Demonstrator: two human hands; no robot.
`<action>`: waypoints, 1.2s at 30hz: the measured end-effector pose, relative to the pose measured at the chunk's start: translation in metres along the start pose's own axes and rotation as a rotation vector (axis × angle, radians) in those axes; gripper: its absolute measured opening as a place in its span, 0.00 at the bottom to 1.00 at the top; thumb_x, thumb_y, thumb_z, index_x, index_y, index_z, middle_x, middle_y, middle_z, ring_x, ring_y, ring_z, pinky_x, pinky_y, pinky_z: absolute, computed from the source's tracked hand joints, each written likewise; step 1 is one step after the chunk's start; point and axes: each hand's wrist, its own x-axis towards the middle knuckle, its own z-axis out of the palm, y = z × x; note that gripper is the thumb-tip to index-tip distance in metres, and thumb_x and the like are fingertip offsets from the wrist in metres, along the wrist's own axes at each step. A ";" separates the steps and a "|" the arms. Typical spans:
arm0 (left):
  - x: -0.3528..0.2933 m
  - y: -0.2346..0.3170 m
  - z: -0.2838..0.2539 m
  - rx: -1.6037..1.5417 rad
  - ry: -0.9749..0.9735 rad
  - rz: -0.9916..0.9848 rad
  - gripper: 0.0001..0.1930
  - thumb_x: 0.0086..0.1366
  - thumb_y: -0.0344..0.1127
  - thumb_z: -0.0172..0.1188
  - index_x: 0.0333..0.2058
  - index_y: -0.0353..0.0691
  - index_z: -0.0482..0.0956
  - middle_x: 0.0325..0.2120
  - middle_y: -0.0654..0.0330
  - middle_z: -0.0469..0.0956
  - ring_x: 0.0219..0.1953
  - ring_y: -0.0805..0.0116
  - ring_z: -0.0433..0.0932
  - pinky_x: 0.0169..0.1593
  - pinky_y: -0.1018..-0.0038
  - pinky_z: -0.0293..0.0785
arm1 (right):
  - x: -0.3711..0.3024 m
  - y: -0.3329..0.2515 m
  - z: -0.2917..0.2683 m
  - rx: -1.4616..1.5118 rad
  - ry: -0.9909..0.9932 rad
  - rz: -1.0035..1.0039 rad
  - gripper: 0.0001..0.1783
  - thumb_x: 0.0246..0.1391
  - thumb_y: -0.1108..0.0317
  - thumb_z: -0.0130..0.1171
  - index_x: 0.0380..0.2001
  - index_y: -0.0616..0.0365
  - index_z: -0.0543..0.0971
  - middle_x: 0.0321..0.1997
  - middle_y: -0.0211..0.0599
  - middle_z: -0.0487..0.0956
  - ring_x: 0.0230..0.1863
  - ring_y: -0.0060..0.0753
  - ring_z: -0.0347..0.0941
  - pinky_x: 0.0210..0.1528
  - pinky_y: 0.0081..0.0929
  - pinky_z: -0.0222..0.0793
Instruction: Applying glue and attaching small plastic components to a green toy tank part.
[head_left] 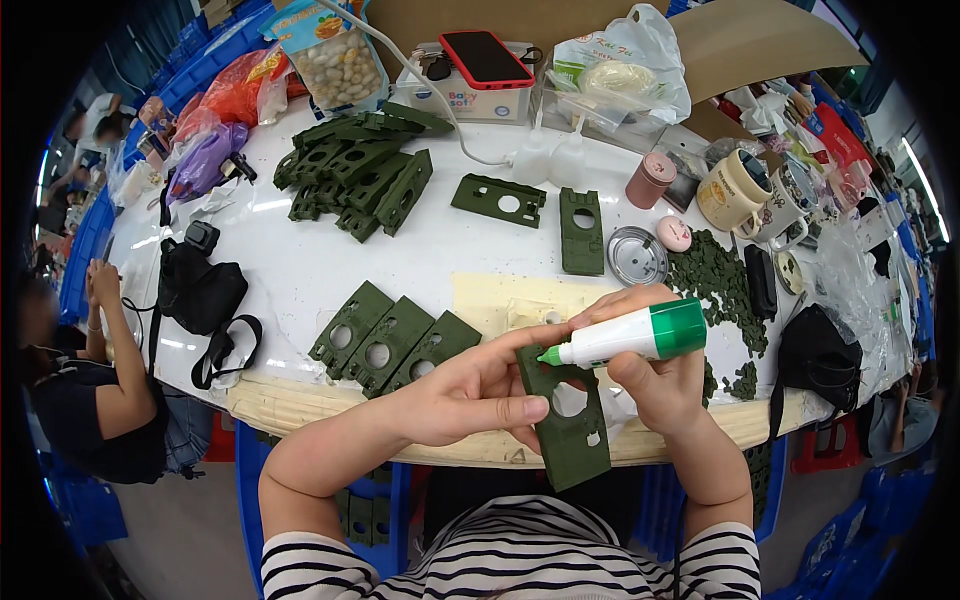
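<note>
My left hand grips a dark green plastic hull plate by its left edge, thumb on top. The plate is tilted, with a large round hole in its middle. In my right hand lies a white glue bottle with a green base, held almost sideways. Its green nozzle points left and meets, or nearly meets, the plate's upper end. On the table left of my hands, three similar plates lie side by side. Two more plates lie farther off.
A heap of green plates sits at the back left. Small green parts are spread at right, near a round metal lid, a pink tin and mugs. A black bag lies at the right edge. Another person sits at left.
</note>
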 end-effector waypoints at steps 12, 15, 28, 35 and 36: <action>0.001 -0.002 -0.001 -0.005 -0.015 0.012 0.33 0.67 0.30 0.51 0.65 0.38 0.44 0.55 0.49 0.63 0.52 0.63 0.70 0.47 0.69 0.78 | 0.000 0.000 0.001 0.036 0.007 0.006 0.17 0.50 0.66 0.66 0.40 0.66 0.77 0.40 0.40 0.77 0.41 0.29 0.75 0.43 0.25 0.70; 0.001 -0.001 -0.001 -0.003 -0.016 0.020 0.33 0.67 0.30 0.51 0.65 0.38 0.44 0.55 0.49 0.63 0.52 0.63 0.70 0.47 0.69 0.78 | 0.000 -0.001 0.001 0.026 0.003 0.001 0.17 0.50 0.66 0.66 0.40 0.66 0.77 0.40 0.41 0.77 0.41 0.29 0.75 0.43 0.25 0.70; 0.000 0.001 -0.001 -0.010 -0.009 0.010 0.33 0.67 0.29 0.51 0.65 0.36 0.44 0.54 0.51 0.63 0.52 0.63 0.70 0.47 0.69 0.78 | -0.001 0.003 -0.003 0.064 -0.036 -0.009 0.19 0.49 0.64 0.67 0.41 0.66 0.76 0.41 0.43 0.77 0.42 0.31 0.75 0.44 0.26 0.70; 0.000 0.001 -0.001 -0.028 -0.015 0.011 0.33 0.66 0.29 0.51 0.65 0.36 0.44 0.55 0.52 0.61 0.52 0.64 0.69 0.47 0.69 0.78 | -0.001 0.001 -0.001 0.062 -0.022 -0.008 0.19 0.48 0.65 0.67 0.40 0.65 0.77 0.40 0.41 0.77 0.42 0.31 0.74 0.44 0.26 0.70; 0.000 0.001 -0.001 -0.029 -0.014 0.010 0.33 0.66 0.29 0.51 0.65 0.36 0.44 0.55 0.53 0.61 0.52 0.64 0.69 0.46 0.69 0.78 | -0.001 0.001 -0.001 0.062 -0.023 -0.012 0.19 0.48 0.65 0.67 0.40 0.65 0.77 0.40 0.41 0.77 0.42 0.31 0.74 0.44 0.26 0.70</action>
